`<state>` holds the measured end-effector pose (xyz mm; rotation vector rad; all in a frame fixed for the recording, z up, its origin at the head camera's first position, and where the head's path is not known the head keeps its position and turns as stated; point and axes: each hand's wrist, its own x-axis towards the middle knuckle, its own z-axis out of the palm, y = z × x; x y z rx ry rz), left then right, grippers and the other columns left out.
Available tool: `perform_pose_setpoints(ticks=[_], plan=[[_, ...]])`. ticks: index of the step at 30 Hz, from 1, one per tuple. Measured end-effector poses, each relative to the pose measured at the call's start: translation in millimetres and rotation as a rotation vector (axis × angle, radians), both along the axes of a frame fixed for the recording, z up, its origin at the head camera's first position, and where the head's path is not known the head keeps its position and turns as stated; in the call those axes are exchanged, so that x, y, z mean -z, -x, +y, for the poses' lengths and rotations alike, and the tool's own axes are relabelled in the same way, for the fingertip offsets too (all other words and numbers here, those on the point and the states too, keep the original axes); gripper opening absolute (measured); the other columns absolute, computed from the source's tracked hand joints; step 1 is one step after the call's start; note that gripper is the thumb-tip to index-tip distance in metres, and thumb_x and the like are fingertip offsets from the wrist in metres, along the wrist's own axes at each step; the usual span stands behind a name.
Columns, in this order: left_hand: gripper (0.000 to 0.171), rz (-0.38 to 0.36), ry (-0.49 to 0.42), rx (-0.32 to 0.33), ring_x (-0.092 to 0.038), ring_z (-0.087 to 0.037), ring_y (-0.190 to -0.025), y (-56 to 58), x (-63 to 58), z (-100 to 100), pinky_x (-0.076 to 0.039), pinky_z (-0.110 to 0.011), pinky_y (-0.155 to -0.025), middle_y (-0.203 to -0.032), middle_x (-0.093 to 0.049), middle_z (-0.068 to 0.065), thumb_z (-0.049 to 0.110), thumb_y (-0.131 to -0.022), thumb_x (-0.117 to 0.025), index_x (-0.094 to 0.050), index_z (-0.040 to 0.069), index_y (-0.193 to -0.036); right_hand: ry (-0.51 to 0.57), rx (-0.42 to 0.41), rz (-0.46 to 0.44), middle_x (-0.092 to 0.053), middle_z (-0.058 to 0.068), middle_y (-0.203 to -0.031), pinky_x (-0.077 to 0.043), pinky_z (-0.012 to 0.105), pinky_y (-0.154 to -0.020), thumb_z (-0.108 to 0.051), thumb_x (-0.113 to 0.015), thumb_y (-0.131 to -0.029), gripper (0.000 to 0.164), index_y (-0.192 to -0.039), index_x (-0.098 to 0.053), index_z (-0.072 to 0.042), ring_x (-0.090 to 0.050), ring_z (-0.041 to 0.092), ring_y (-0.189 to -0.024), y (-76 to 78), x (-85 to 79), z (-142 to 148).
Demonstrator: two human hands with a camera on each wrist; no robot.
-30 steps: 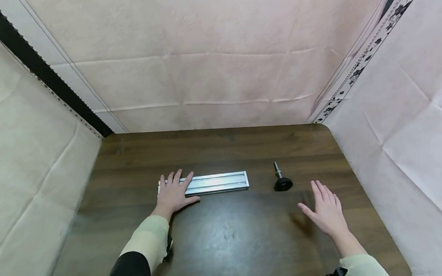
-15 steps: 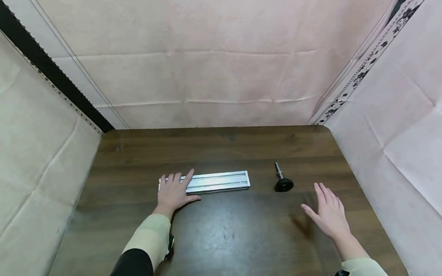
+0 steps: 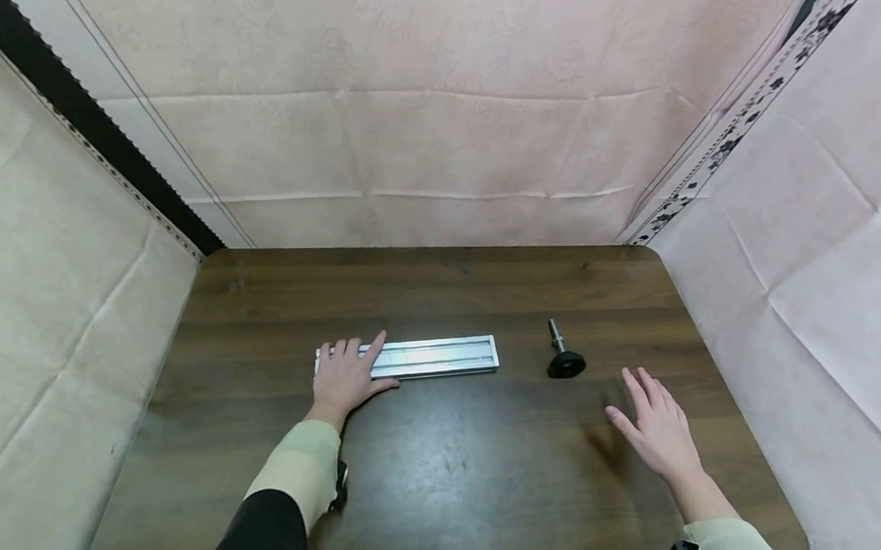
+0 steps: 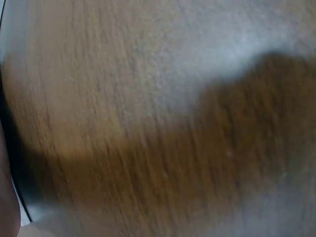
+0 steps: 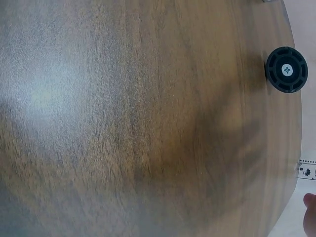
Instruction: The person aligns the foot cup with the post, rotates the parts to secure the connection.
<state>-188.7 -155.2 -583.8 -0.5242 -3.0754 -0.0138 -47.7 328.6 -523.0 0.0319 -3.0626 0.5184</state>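
Observation:
A silver aluminium profile (image 3: 437,356) with long grooves lies sideways on the brown wooden table (image 3: 411,293). My left hand (image 3: 344,378) grips its left end, fingers bent over the far edge and the thumb along the near side. In the left wrist view only a strip of that hand (image 4: 6,192) shows at the left border. To the right lies a leveling foot (image 3: 566,364), its threaded stud pointing away; the right wrist view shows the crosshead screw in its black base (image 5: 286,70). My right hand (image 3: 659,428) is held nearer me, fingers spread and relaxed, holding nothing.
Pale cloth hangs behind the table (image 3: 420,168) and on both sides. A black strip (image 3: 104,131) runs along the left cloth, and a floral border (image 3: 732,139) along the right one. The table's far corners are rounded.
My left fingers, stretched out past the profile's far edge before, are now drawn in and bent over it. My right hand has barely moved. The camera view has shifted slightly.

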Motion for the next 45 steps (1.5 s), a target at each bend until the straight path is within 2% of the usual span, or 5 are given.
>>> perform_pose_setpoints(ticks=[13,18,28,35,45], plan=[[0.096,0.040,0.018,0.027,-0.047,-0.033,-0.109,-6.5,-7.8,-6,-0.028,-0.057,-0.092,-0.117,-0.053,-0.012,0.088,-0.069,-0.033,-0.035,0.029,-0.145,0.023,-0.002,-0.024,-0.017,0.025,-0.149,-0.018,0.070,-0.091,-0.045,-0.045,-0.096,0.068,-0.151,-0.017,-0.014,-0.020,0.052,-0.129,-8.1,6.1,-3],[0.095,0.119,0.018,0.048,-0.050,-0.031,-0.104,-6.7,-24.0,-11,-0.031,-0.055,-0.090,-0.112,-0.055,-0.011,0.088,-0.068,-0.036,-0.038,0.029,-0.143,0.032,0.000,-0.019,-0.017,0.025,-0.149,-0.018,0.069,-0.092,-0.044,-0.044,-0.097,0.068,-0.150,-0.018,-0.011,-0.019,0.052,-0.129,-6.7,5.6,-2],[0.090,0.151,-0.102,0.034,-0.049,-0.030,-0.107,-23.5,-60.9,-16,-0.031,-0.054,-0.093,-0.113,-0.053,-0.013,0.080,-0.063,-0.057,-0.046,0.027,-0.136,0.027,-0.045,0.037,-0.022,0.025,-0.147,-0.020,0.067,-0.092,-0.045,-0.048,-0.095,0.070,-0.148,-0.022,-0.007,-0.023,0.049,-0.128,13.5,7.7,-9],[0.091,0.205,-0.067,0.066,-0.051,-0.029,-0.104,-43.1,-80.3,-32,-0.033,-0.052,-0.093,-0.111,-0.055,-0.013,0.080,-0.060,-0.060,-0.050,0.026,-0.133,0.038,-0.066,-0.004,-0.022,0.025,-0.147,-0.020,0.066,-0.095,-0.051,-0.046,-0.094,0.076,-0.148,-0.021,-0.005,-0.022,0.048,-0.130,29.7,19.3,-32],[0.091,0.296,-0.110,0.091,-0.052,-0.029,-0.101,-56.8,-88.0,-38,-0.036,-0.051,-0.090,-0.108,-0.056,-0.013,0.078,-0.059,-0.063,-0.053,0.024,-0.132,0.063,0.067,-0.043,-0.020,0.028,-0.147,-0.023,0.066,-0.095,-0.069,-0.048,-0.083,0.104,-0.148,-0.010,0.002,-0.025,0.050,-0.127,57.5,29.6,-46]])
